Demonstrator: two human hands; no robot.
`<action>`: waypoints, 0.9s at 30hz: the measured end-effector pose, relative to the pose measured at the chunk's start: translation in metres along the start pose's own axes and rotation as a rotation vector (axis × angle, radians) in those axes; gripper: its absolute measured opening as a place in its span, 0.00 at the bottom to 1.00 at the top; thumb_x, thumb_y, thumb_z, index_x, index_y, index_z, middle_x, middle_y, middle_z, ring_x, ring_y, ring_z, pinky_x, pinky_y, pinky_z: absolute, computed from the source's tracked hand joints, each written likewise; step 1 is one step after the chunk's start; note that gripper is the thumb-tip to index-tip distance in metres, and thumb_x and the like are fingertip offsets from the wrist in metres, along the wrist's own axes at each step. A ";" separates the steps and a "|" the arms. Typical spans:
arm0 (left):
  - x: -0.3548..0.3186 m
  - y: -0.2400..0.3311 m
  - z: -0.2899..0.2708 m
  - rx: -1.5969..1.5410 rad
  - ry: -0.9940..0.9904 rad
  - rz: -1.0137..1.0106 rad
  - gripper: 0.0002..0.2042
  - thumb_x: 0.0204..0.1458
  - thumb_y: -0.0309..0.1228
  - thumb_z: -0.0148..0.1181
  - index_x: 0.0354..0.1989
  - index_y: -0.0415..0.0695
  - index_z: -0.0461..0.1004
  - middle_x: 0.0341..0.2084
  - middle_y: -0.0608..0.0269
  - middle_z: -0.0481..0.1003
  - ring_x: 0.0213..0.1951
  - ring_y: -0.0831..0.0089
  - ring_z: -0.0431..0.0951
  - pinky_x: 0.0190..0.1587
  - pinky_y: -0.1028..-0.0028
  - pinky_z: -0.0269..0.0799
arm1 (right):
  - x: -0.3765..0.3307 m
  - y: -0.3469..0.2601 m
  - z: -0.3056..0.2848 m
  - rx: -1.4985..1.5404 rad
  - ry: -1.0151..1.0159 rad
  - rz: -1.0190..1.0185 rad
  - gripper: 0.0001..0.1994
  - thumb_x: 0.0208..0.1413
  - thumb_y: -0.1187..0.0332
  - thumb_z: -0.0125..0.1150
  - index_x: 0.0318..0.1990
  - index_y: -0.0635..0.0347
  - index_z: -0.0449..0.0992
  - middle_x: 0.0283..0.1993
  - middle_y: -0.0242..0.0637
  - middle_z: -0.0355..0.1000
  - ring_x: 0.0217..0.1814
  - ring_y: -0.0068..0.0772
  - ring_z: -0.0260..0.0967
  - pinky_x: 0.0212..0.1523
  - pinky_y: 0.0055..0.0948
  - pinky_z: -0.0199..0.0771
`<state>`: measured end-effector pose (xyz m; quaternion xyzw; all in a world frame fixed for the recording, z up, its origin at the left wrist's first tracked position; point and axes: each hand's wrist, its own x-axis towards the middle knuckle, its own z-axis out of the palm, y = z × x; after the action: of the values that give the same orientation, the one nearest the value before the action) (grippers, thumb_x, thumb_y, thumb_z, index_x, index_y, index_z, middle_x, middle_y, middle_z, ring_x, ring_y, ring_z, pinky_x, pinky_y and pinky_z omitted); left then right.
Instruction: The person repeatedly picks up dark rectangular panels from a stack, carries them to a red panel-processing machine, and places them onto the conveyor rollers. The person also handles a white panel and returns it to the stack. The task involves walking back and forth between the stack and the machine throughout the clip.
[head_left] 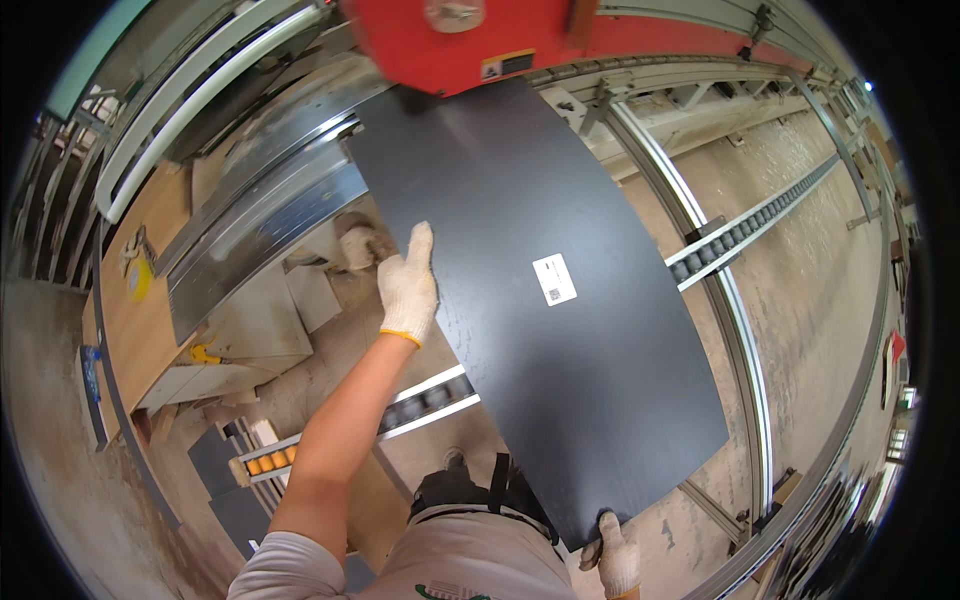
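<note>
A long dark grey panel (500, 210) lies before me with a small white printed label (554, 279) on its face. Its far end reaches beneath a red machine housing (470, 40). My left hand (408, 290), in a white knit glove with a yellow cuff, grips the panel's left edge; the thumb rests on top and the fingers are mostly hidden. At the near end, my right hand (614, 560) holds the edge close to the corner, its gloved thumb above and the other fingers partly out of sight.
Roller tracks run on both sides, one at right (755, 222) and one at left (425, 402). A metal rail (735, 320) stands right of the panel. On the left, a wooden bench (150, 310) carries a yellow tape roll (139, 280). Dark boards (215, 465) lie at lower left.
</note>
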<state>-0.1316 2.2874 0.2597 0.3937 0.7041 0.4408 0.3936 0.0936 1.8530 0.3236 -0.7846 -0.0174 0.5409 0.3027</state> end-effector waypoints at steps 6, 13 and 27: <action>0.009 0.006 0.076 0.118 -0.029 0.009 0.41 0.59 0.66 0.63 0.23 0.29 0.75 0.21 0.56 0.73 0.28 0.65 0.70 0.39 0.56 0.72 | 0.032 -0.059 -0.045 -0.026 0.000 -0.002 0.25 0.70 0.54 0.58 0.24 0.65 0.76 0.16 0.40 0.72 0.16 0.33 0.72 0.19 0.31 0.73; -0.001 0.032 0.139 -0.358 -0.297 -0.053 0.34 0.65 0.57 0.63 0.48 0.27 0.82 0.39 0.60 0.83 0.35 0.71 0.80 0.40 0.69 0.78 | 0.061 -0.100 -0.107 -0.024 -0.085 -0.090 0.25 0.72 0.52 0.58 0.34 0.70 0.79 0.18 0.36 0.72 0.15 0.26 0.69 0.18 0.28 0.70; -0.082 0.110 0.234 0.861 -0.316 0.691 0.37 0.61 0.60 0.54 0.37 0.26 0.81 0.30 0.34 0.82 0.38 0.38 0.85 0.42 0.48 0.79 | 0.135 -0.148 -0.206 0.066 0.177 -0.451 0.27 0.67 0.47 0.61 0.38 0.72 0.77 0.21 0.41 0.71 0.20 0.37 0.72 0.24 0.40 0.74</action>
<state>0.1333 2.3195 0.3081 0.7869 0.5832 0.1532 0.1311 0.3711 1.9274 0.3310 -0.7948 -0.1477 0.3889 0.4418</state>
